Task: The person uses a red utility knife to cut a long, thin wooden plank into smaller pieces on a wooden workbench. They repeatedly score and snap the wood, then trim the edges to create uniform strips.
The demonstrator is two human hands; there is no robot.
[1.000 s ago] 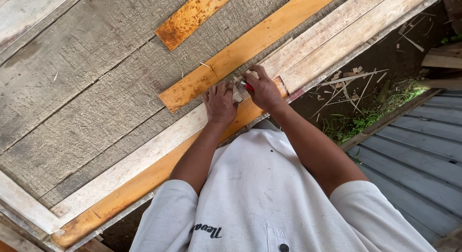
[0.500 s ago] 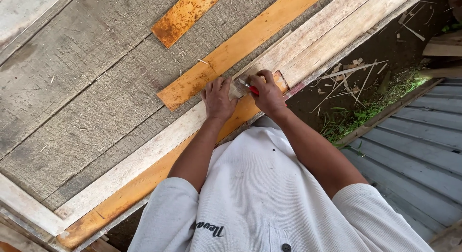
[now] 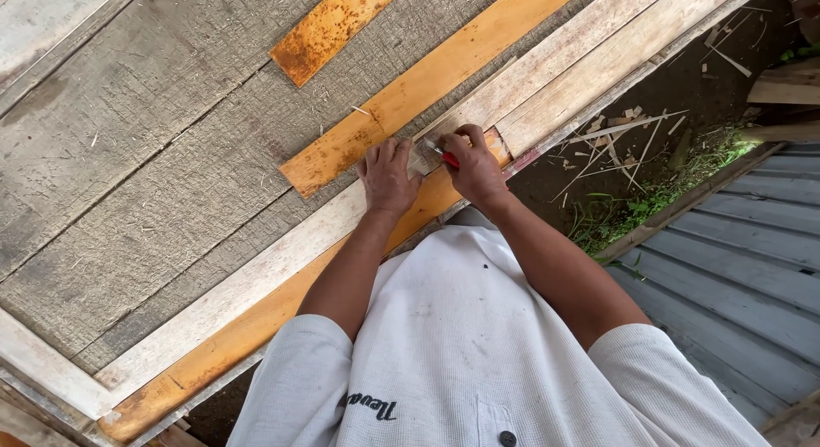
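Fingers of left hand [image 3: 389,175] spread flat, pinning small wood piece [image 3: 421,157] to pale plank [image 3: 547,71]; right hand [image 3: 474,167] fingers pinch red-handled tool [image 3: 446,157] against it. Step: trimming or marking. Next move likely demands steady pressure.

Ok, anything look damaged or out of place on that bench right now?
Yes. The short orange strip lies askew, apart from the long boards, blotched with dark stains. Wood slivers litter the ground off the bench's edge. Both hands, left hand and right hand, press a small piece.

Bare boards [image 3: 154,182] left of the hands [image 3: 431,169] look unobstructed; scraps [image 3: 632,127] clutter right.
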